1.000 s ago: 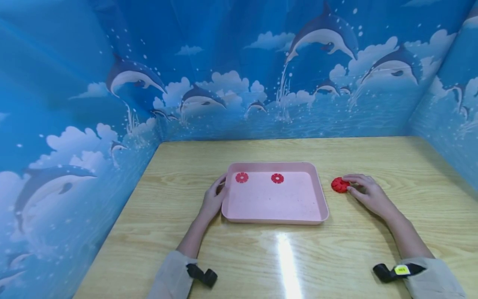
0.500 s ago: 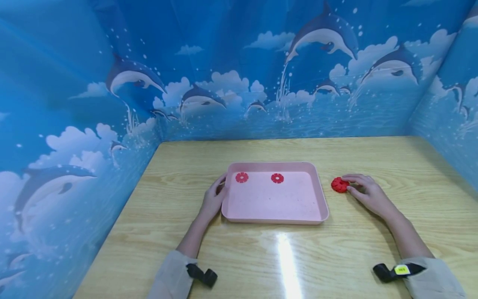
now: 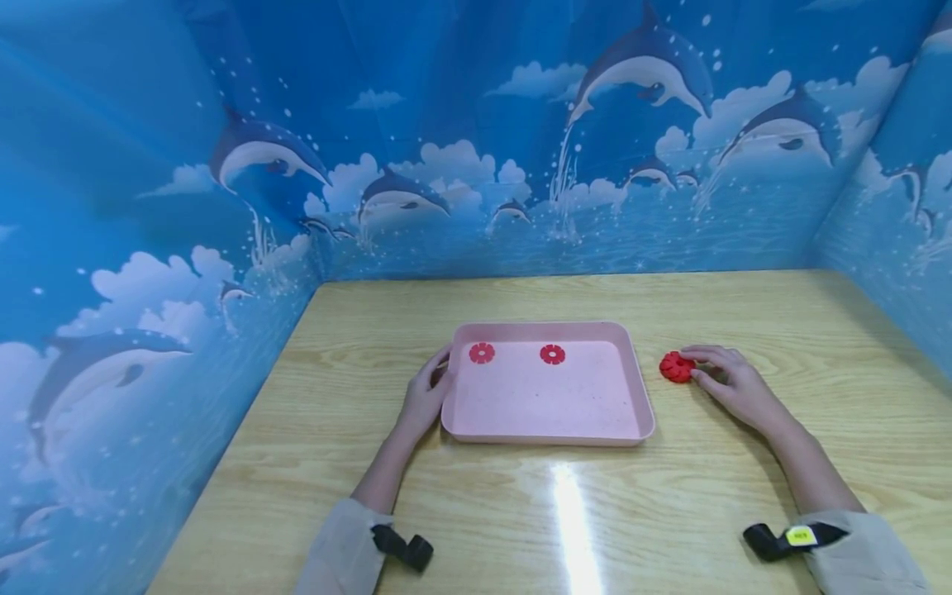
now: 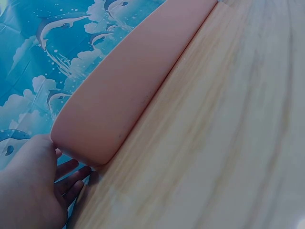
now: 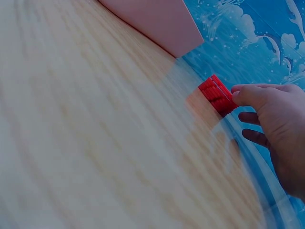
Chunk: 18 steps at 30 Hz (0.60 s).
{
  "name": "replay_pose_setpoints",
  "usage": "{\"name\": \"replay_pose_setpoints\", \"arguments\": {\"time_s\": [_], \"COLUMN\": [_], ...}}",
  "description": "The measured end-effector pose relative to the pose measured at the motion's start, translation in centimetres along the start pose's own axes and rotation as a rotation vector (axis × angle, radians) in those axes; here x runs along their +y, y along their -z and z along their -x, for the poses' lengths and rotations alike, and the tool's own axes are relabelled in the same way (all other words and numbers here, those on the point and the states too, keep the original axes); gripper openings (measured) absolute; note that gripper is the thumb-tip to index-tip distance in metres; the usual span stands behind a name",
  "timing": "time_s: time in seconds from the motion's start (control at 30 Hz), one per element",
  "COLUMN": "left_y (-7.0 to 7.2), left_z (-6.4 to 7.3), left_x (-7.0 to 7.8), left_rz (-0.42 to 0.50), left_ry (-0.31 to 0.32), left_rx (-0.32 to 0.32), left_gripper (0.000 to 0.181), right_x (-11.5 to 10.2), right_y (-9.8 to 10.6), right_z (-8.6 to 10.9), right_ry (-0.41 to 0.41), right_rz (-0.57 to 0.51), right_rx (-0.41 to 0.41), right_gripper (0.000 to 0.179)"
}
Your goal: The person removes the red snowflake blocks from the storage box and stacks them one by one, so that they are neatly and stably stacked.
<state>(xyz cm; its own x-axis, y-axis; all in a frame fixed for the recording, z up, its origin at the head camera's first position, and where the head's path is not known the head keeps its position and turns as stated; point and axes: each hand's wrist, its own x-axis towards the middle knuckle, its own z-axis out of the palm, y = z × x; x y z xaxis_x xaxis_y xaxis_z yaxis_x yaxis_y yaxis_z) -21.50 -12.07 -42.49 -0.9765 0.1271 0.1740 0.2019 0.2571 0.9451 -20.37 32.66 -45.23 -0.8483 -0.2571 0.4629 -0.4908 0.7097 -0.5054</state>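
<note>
A shallow pink tray lies on the table, with two red interlocking discs apart near its far wall. My left hand rests against the tray's left side, its fingers loosely spread and touching the wall; the left wrist view shows the hand at the tray's corner. To the right of the tray, a stack of red interlocking discs stands on the table. The thumb and index finger of my right hand pinch the stack, while its other fingers hang free in the right wrist view.
A light wood-grain table carries everything. Dolphin-printed blue curtains stand at the back and both sides. A strip of glare crosses the table's near part. Black wrist-worn cameras are strapped over both grey sleeves.
</note>
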Motion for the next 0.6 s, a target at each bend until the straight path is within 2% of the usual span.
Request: {"name": "replay_pose_setpoints", "arguments": {"time_s": [0.27, 0.43, 0.53, 0.6], "left_y": [0.1, 0.1, 0.1, 0.1], "left_z": [0.1, 0.1, 0.0, -0.3], "left_x": [0.1, 0.2, 0.0, -0.9], "left_rz": [0.001, -0.012, -0.007, 0.009], "left_ry": [0.006, 0.005, -0.004, -0.006], "left_rx": [-0.001, 0.003, 0.001, 0.0], "left_gripper": [0.042, 0.042, 0.042, 0.042], "right_x": [0.0, -0.4, -1.0, -1.7], "right_y": [0.0, 0.3, 0.5, 0.8], "right_z": [-0.1, -0.1, -0.4, -0.7], "right_ry": [-0.008, -0.06, -0.107, -0.118], "right_rz": [-0.002, -0.013, -0.039, -0.068], "right_rx": [0.011, 0.004, -0.003, 0.003], "right_gripper": [0.027, 0.026, 0.027, 0.027]}}
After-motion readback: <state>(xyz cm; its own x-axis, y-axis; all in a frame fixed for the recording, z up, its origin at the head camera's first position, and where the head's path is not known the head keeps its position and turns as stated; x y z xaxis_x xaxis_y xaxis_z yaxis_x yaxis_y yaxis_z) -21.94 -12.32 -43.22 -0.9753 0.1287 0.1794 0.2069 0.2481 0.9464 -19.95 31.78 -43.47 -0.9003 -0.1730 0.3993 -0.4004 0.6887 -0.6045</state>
